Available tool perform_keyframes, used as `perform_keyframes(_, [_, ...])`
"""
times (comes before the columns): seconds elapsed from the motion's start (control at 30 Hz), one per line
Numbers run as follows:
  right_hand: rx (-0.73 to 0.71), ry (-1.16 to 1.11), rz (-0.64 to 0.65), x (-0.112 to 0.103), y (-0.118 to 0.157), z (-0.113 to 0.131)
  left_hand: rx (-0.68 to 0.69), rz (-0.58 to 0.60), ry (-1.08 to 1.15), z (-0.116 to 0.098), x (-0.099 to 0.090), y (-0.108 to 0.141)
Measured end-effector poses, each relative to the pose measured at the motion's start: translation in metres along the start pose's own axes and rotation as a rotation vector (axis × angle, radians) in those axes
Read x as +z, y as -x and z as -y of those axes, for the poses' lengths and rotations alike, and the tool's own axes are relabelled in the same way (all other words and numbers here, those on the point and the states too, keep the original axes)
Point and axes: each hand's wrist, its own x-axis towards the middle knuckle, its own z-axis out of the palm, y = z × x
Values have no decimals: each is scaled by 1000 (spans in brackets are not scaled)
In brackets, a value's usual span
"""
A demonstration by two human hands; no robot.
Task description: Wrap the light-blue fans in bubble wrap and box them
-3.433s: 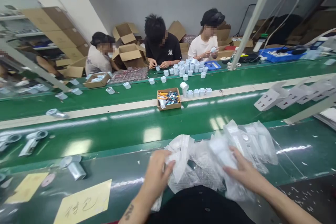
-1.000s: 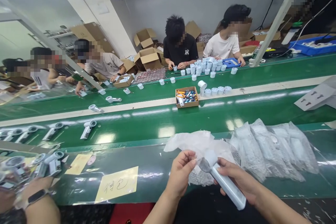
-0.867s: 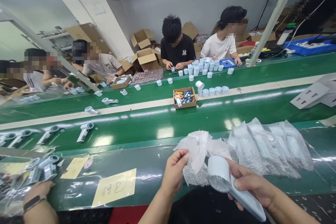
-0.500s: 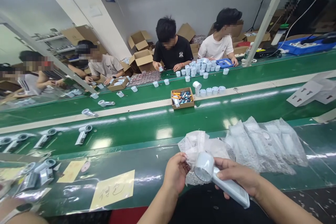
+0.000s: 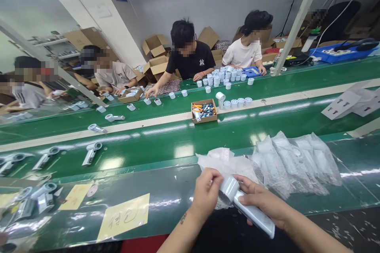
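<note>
A pale blue handheld fan housing [image 5: 252, 209], with a round drum-shaped head and a straight handle, is held tilted in front of me. My right hand [image 5: 258, 201] wraps round it, thumb on the handle near the neck and fingers behind the head. At the head's left rim, my left hand [image 5: 206, 189] is closed with its fingertips pinched against the edge; anything thin between them is hidden. Just behind both hands lies crumpled clear plastic bagging [image 5: 222, 160] on the bench.
Bagged pale blue parts [image 5: 293, 162] lie to the right. Yellow paper [image 5: 124, 217] and more housings [image 5: 35, 199] are at left. Across the green belt [image 5: 166, 138] stand a small carton of parts [image 5: 204, 116], many round cups [image 5: 219, 77] and several co-workers.
My left hand has moved up and right onto the rim of the housing's head. The housing has shifted slightly left in view. A co-worker opposite has reached out to a cup on the belt.
</note>
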Motion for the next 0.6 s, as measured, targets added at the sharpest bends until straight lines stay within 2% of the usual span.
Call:
perform_keyframes(0.1, [-42,-60,-18,2,1,0,422,185,-239,-7,-12,5])
perform_keyframes(0.13, [-61,-69,-29,3,2,0,508,195,-307,-5,-16,9])
perform_keyframes(0.2, [-91,-65,-67,6,4,-2,588,162,-431,4,-20,18])
perform_keyframes(0.27, [-112,-44,-133,9,5,-5,572,90,-531,18,-18,25])
perform_keyframes(0.4, [-154,16,-272,14,5,-10,373,-84,-655,34,3,21])
perform_keyframes(0.5, [-185,27,-342,17,6,-9,260,-138,-583,23,17,12])
perform_keyframes(0.6, [-185,-71,-326,21,11,-4,355,-51,-415,3,18,11])
